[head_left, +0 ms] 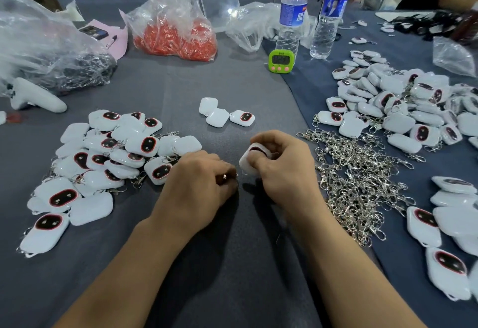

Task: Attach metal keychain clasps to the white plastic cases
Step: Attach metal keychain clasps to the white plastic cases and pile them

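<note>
My right hand [282, 164] grips a white plastic case [247, 162] with a dark red-rimmed face, tilted up off the cloth. Just left of it, my left hand [199, 180] pinches a small metal clasp [224, 176]; only a glint of it shows between the curled fingers. The two hands sit close together, a small gap between clasp and case. A heap of loose metal clasps [357, 180] lies right of my right hand. On the left is a pile of cases with clasps [103, 162]. Three single cases [218, 115] lie ahead of my hands.
A large pile of white cases [403, 110] covers the right side. Behind stand a green timer [281, 61], two water bottles [292, 12], a bag of orange parts [178, 35], a clear bag of dark items [51, 50] and a white handheld tool [36, 97].
</note>
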Motion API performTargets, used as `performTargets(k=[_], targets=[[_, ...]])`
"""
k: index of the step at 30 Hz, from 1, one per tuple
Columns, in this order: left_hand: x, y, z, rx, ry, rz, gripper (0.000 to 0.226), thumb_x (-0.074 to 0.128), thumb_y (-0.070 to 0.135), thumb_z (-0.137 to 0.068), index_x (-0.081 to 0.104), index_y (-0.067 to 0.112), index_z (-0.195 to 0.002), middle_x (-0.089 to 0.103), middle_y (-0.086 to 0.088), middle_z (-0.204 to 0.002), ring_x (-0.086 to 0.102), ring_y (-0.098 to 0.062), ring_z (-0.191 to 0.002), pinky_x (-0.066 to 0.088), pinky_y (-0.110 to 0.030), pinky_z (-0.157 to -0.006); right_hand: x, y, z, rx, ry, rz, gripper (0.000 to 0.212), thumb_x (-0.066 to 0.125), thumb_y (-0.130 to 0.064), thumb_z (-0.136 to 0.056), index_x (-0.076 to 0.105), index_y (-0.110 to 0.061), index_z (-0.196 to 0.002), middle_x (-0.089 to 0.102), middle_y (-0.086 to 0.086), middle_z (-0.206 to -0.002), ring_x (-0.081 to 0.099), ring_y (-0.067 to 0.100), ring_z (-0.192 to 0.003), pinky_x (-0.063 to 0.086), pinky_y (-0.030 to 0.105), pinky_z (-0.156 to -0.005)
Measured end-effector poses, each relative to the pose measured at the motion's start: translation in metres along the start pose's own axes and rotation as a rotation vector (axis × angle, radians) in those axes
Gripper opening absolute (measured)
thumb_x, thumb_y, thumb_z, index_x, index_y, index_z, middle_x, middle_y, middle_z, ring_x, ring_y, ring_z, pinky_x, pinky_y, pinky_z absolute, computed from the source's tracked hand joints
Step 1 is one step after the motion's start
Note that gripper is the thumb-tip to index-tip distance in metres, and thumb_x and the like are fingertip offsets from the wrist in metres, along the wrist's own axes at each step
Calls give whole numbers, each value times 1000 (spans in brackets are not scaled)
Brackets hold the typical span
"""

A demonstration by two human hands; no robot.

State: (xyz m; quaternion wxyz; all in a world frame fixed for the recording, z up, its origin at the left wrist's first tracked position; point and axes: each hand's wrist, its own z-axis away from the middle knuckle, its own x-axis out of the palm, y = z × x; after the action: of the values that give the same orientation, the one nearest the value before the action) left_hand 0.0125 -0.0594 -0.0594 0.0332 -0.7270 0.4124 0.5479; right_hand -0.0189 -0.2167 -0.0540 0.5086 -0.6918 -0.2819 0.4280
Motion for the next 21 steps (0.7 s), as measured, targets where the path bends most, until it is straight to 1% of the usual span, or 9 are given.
performTargets(k=[2,3,6,8,10,12,14,19,21], targets=[[0,1,0,2,2,17,12,86,13,-73,80,16,-83,64,1,-67,54,-21,-69,36,-30,-66,0,2,0,22,6,39,13,76,-13,-83,69,-23,-86,70,-11,-76,66,10,-71,56,31,-69],[0,1,0,4,5,18,13,86,13,-73,81,16,-84,64,1,-67,54,-22,-69,35,-30,-66,0,2,0,27,-2,74,12,76,-16,-84,67,-24,-86,69,-9,-78,66,12,-73,55,30,-68],[-1,1,1,-3,2,25,13,85,13,-75,82,18,-87,63,2,-67,52,-21,-70,34,-29,-65,1,0,1,14,-51,160,15,76,-21,-84,62,-27,-85,68,-9,-81,62,5,-73,44,16,-61],[-1,0,1,-10,0,37,14,85,14,-76,82,18,-89,63,2,-68,52,-19,-70,36,-31,-65,-1,-1,0,2,-87,184,16,75,-22,-84,60,-27,-85,69,-8,-81,61,5,-73,42,16,-60],[-1,-1,1,-19,-4,41,15,85,15,-76,82,18,-90,64,2,-68,53,-19,-69,39,-32,-64,-3,-1,-1,-10,-114,205,18,76,-22,-83,58,-27,-83,68,-7,-78,59,6,-70,42,17,-60],[-1,-1,1,-22,5,33,15,85,15,-75,82,18,-89,63,3,-66,53,-19,-68,39,-31,-63,-4,-1,-1,-29,-128,216,20,76,-21,-83,57,-25,-81,68,-7,-71,57,8,-66,42,18,-57],[0,-2,1,-18,18,27,14,86,15,-74,82,19,-87,62,3,-65,53,-19,-66,39,-30,-62,-5,-1,-2,-47,-137,224,20,76,-20,-83,56,-24,-81,68,-6,-70,57,10,-66,43,20,-59],[0,0,2,-28,17,3,4,83,19,-77,80,20,-80,61,2,-64,54,-21,-65,47,-41,-59,-10,-2,-3,-82,-189,208,18,75,-15,-84,58,-21,-82,68,-9,-68,51,5,-57,40,14,-53],[0,0,3,-26,26,-5,4,83,18,-76,80,19,-78,60,1,-62,53,-22,-64,46,-41,-58,-11,-4,-2,-100,-200,214,17,75,-15,-84,59,-21,-82,68,-11,-68,52,5,-57,40,15,-53]])
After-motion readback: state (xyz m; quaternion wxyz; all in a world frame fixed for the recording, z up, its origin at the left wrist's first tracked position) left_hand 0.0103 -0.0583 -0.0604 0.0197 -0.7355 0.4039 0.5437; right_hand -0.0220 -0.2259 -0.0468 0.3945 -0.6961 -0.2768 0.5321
